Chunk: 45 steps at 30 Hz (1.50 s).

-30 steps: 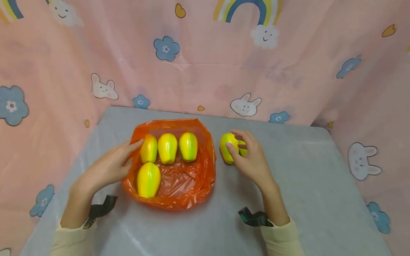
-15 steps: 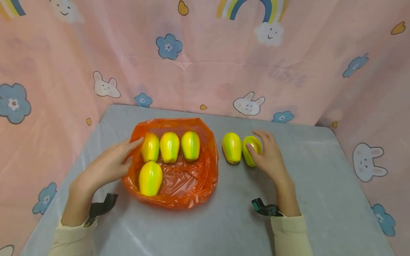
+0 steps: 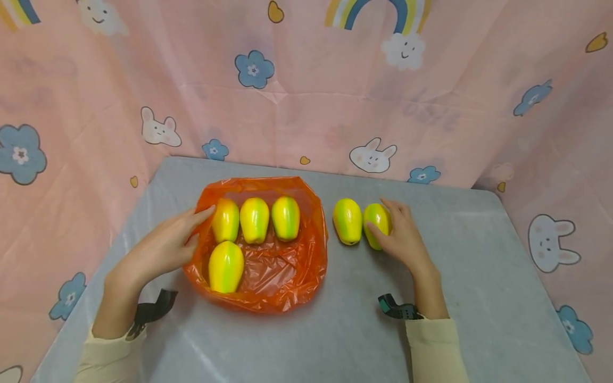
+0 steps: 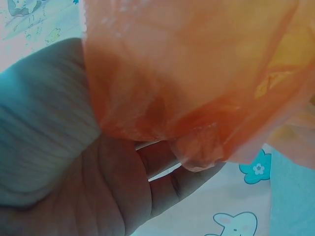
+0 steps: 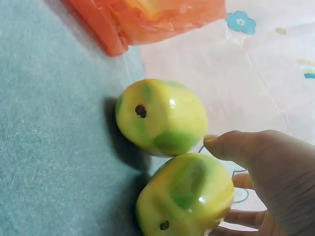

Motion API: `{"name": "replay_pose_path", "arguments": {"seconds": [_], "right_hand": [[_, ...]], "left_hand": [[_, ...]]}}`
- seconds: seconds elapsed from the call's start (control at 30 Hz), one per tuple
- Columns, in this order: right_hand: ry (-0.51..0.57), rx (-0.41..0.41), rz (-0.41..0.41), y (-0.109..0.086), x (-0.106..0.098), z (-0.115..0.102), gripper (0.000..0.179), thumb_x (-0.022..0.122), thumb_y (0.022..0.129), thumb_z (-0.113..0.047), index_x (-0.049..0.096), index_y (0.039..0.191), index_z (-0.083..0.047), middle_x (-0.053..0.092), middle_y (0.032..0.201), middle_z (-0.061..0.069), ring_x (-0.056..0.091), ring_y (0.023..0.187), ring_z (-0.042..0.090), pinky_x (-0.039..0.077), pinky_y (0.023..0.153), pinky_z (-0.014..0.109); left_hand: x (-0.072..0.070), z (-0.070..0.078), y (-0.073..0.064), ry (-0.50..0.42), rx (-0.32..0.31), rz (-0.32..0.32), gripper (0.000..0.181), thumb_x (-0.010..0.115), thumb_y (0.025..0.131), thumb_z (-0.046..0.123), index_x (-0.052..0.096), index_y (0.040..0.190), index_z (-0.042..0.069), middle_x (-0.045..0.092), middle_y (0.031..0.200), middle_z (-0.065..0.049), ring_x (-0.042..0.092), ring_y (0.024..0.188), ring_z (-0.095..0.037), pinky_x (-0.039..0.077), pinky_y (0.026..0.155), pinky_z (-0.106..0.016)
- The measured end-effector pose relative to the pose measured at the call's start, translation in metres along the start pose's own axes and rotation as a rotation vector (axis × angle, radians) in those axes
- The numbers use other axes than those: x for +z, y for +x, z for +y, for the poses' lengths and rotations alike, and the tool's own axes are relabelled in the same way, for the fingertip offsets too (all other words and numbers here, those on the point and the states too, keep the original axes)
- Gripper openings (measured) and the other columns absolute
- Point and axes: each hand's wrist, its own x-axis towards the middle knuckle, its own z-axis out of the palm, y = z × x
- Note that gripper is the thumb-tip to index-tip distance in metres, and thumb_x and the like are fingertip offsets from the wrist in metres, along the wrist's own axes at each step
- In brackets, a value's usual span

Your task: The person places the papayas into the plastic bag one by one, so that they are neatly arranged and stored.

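Observation:
An orange plastic bag (image 3: 273, 303) lies spread on the grey table, its mouth wide. Inside it are several yellow-green papayas, three in a back row and one papaya (image 3: 226, 267) at front left. My left hand (image 3: 165, 244) holds the bag's left rim, its index fingertip beside the nearest papaya; in the left wrist view the plastic hides much of the fingers. Right of the bag stand two more papayas. My right hand (image 3: 404, 239) has its thumb and fingers round the right papaya (image 3: 375, 223). The left papaya (image 3: 347, 222) sits close beside it, touched by no hand.
A pink patterned curtain (image 3: 306, 117) rises behind the grey table (image 3: 306, 346) and along both its sides. Dark straps with camera mounts sit on both wrists, one on the left wrist (image 3: 155, 309) and one on the right wrist (image 3: 399, 308).
My right hand has moved right, from over the left loose papaya to the right one, and its fingers have come round it. My left hand stays at the bag's rim.

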Motion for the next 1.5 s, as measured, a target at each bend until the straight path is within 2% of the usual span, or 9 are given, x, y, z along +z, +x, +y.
{"name": "replay_pose_path", "arguments": {"seconds": [0.27,0.5,0.83,1.17,1.5], "right_hand": [[-0.008,0.032,-0.046,0.002,0.003,0.006,0.085,0.064,0.102,-0.042,0.023,0.168,-0.008,0.031,0.165,0.031,0.044,0.142,0.049,0.038,0.120,0.071],[-0.027,0.039,-0.042,0.003,0.003,0.009,0.083,0.061,0.104,-0.045,0.027,0.166,-0.002,0.034,0.164,0.033,0.045,0.141,0.050,0.038,0.120,0.070],[-0.002,0.067,-0.098,0.001,-0.004,0.006,0.085,0.063,0.103,-0.043,0.026,0.166,0.001,0.037,0.165,0.033,0.046,0.141,0.050,0.041,0.119,0.068],[-0.002,0.061,-0.093,0.001,-0.004,0.005,0.083,0.068,0.101,-0.034,0.028,0.165,0.000,0.041,0.160,0.034,0.049,0.137,0.049,0.044,0.116,0.069],[-0.006,0.066,-0.077,0.000,-0.009,0.007,0.083,0.066,0.101,-0.036,0.028,0.165,-0.001,0.042,0.160,0.033,0.050,0.134,0.049,0.045,0.114,0.069]], "left_hand": [[-0.001,0.001,-0.001,-0.008,-0.024,-0.016,0.067,0.057,0.095,-0.003,0.042,0.160,-0.001,0.048,0.161,-0.026,0.059,0.123,-0.039,0.055,0.106,-0.062],[-0.001,0.001,-0.001,-0.009,-0.023,-0.014,0.067,0.057,0.094,-0.004,0.043,0.160,-0.001,0.049,0.161,-0.025,0.059,0.121,-0.038,0.057,0.104,-0.060],[0.000,0.000,-0.001,0.004,-0.009,-0.003,0.066,0.057,0.094,-0.005,0.044,0.159,-0.001,0.050,0.160,-0.025,0.060,0.120,-0.037,0.057,0.104,-0.059],[-0.001,0.001,0.000,0.006,-0.017,-0.010,0.067,0.057,0.094,-0.005,0.044,0.159,-0.001,0.049,0.161,-0.025,0.059,0.117,-0.036,0.060,0.100,-0.056],[0.001,0.000,0.002,0.019,-0.009,-0.003,0.067,0.057,0.094,-0.006,0.044,0.159,0.000,0.051,0.160,-0.024,0.060,0.125,-0.039,0.055,0.107,-0.060]]}}
